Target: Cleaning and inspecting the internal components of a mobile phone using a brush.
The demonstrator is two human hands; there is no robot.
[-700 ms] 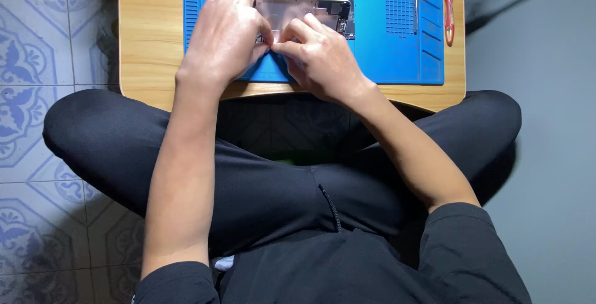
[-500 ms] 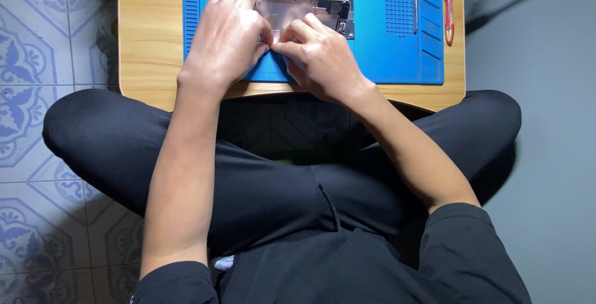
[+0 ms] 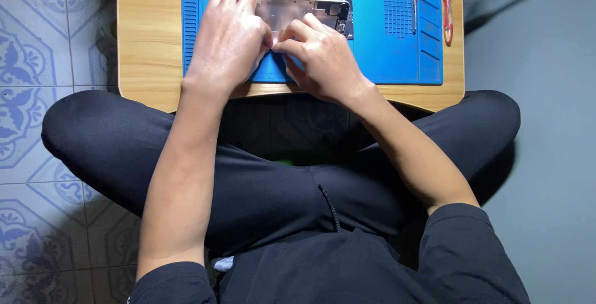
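An opened phone body [image 3: 310, 11], a metal frame with bare circuit parts, lies on a blue work mat [image 3: 391, 49]. My left hand [image 3: 230, 37] rests over its left side, fingers curled on the frame's edge. My right hand [image 3: 320, 59] presses against its lower part, thumb and forefinger pinched together near the left hand's thumb. What the fingertips pinch is hidden.
The mat covers a small wooden lap table [image 3: 146, 37] above my crossed legs. Red-handled scissors [image 3: 446, 3] lie at the mat's right edge. Small screws and tools sit along the mat's far edge. Patterned floor tiles are on the left, a grey surface on the right.
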